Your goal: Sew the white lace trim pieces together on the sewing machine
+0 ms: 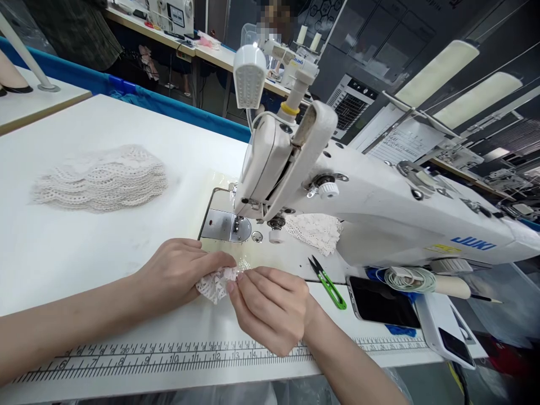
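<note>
My left hand (183, 270) is closed on a small bunched piece of white eyelet lace (214, 285), with the thumb pressed on top. From the other side, my right hand (272, 306) pinches the lace's right edge between thumb and fingertips. Both hands are just in front of the sewing machine (291, 163), close to its metal needle plate (221, 225). Beneath the machine's arm lies another piece of white lace (316, 232). Green-handled thread snips (328, 283) rest to the right of my right hand.
A stack of lace pieces (105, 180) lies on the left of the white table (63, 270). At right are a black phone (383, 301), a thread cone (451, 285) and a white device (442, 332). A printed ruler (177, 360) runs along the front edge. A person sits at a machine behind.
</note>
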`<action>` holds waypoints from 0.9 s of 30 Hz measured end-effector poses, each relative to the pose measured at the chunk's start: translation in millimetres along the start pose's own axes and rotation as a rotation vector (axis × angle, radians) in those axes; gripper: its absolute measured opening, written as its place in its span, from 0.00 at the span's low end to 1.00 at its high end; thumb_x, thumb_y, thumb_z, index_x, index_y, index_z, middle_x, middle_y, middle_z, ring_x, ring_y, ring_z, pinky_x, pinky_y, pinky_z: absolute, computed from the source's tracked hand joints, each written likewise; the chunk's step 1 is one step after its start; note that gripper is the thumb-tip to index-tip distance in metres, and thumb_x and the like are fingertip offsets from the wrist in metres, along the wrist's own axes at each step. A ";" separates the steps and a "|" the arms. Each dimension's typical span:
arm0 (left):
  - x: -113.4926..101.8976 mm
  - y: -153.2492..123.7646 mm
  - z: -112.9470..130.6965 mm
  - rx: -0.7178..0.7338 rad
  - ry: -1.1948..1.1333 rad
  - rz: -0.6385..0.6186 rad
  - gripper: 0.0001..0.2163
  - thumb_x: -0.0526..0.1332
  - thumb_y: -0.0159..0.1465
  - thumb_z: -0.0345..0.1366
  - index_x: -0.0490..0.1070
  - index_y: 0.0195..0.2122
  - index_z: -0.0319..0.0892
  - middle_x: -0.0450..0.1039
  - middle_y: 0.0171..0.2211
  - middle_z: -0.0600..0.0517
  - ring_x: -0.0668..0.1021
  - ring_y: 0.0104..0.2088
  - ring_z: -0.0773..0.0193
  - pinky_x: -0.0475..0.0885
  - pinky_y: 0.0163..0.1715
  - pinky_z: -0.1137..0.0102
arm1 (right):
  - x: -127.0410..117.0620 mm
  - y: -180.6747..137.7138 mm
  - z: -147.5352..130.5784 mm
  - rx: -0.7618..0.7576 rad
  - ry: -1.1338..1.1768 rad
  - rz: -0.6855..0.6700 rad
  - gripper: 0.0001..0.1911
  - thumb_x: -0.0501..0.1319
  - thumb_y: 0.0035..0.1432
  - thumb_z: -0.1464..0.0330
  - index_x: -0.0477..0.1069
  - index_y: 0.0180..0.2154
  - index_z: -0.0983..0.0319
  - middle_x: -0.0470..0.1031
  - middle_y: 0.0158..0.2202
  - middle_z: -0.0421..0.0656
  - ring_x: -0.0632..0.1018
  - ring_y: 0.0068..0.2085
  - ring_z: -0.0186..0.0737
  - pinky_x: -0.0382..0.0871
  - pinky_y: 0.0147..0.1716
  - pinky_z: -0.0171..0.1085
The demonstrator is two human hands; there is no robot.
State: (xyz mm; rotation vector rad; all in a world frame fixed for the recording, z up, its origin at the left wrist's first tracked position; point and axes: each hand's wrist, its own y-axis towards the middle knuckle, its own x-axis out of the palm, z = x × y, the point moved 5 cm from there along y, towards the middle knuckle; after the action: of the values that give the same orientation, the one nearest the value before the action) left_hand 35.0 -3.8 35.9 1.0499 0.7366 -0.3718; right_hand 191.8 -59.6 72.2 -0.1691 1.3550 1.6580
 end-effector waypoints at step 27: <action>9.5 0.4 22.7 0.204 0.600 -0.089 0.13 0.59 0.69 0.19 0.77 0.46 0.43 0.82 0.49 0.52 0.79 0.51 0.58 0.69 0.56 0.57 | 69.5 -48.8 53.7 1.323 0.543 -0.317 0.07 0.69 0.60 0.73 0.78 0.30 0.58 0.70 0.25 0.34 0.70 0.28 0.33 0.67 0.36 0.38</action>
State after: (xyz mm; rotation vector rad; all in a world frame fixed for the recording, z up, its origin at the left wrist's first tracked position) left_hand 50.4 -23.1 36.1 1.3437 1.3044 -0.2065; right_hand 213.2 20.6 15.6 -0.0312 2.4019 0.2151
